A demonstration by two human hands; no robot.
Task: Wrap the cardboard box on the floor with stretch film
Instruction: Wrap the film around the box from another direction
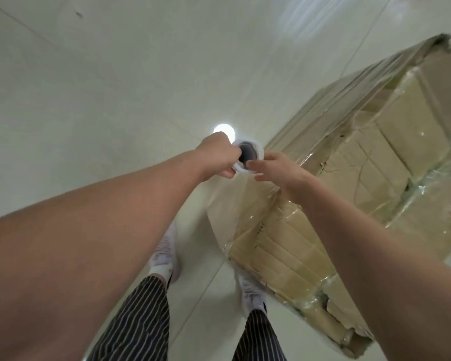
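Together, the left hand (220,157) and right hand (274,165) grip the upright stretch film roll (257,149) by its top rim beside the wrapped cardboard box (349,178) on the floor (89,74), the right forearm hiding part of it, white shoes (164,252) alongside.

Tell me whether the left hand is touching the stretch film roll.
Touching. In the head view the left hand grips the stretch film roll, fingers curled over its rim.

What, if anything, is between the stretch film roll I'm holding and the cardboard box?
Nothing visible. The left hand and right hand hold the stretch film roll beside the cardboard box; only its own film sheet spans the gap.
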